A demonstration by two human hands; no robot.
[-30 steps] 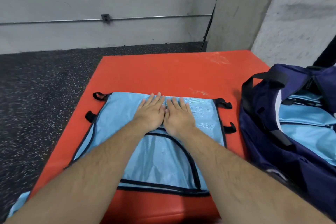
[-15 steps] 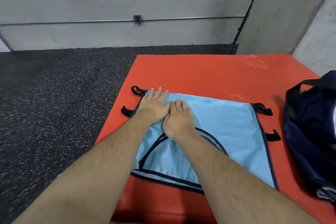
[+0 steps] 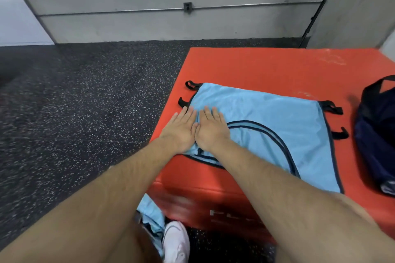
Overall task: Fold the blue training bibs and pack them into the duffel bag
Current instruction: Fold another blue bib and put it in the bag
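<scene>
A light blue training bib (image 3: 267, 117) with dark trim and black side straps lies flat on the orange mat (image 3: 267, 66). My left hand (image 3: 181, 128) and my right hand (image 3: 211, 128) press side by side on the bib's left edge, fingers straight and flat. The left hand lies partly over the mat's left edge. The navy duffel bag (image 3: 376, 134) stands at the mat's right side, cut off by the frame. More light blue fabric (image 3: 149, 211) hangs low by my foot, in front of the mat.
The mat is a raised orange block on a dark speckled floor (image 3: 85, 113). A grey wall with a thin pipe (image 3: 149, 9) runs behind. My white shoe (image 3: 175, 241) stands at the block's front. A concrete column rises at the far right.
Both hands slid together to the left across the bib, from its middle to its left edge. The view swung left, so the duffel bag moved toward the right frame edge.
</scene>
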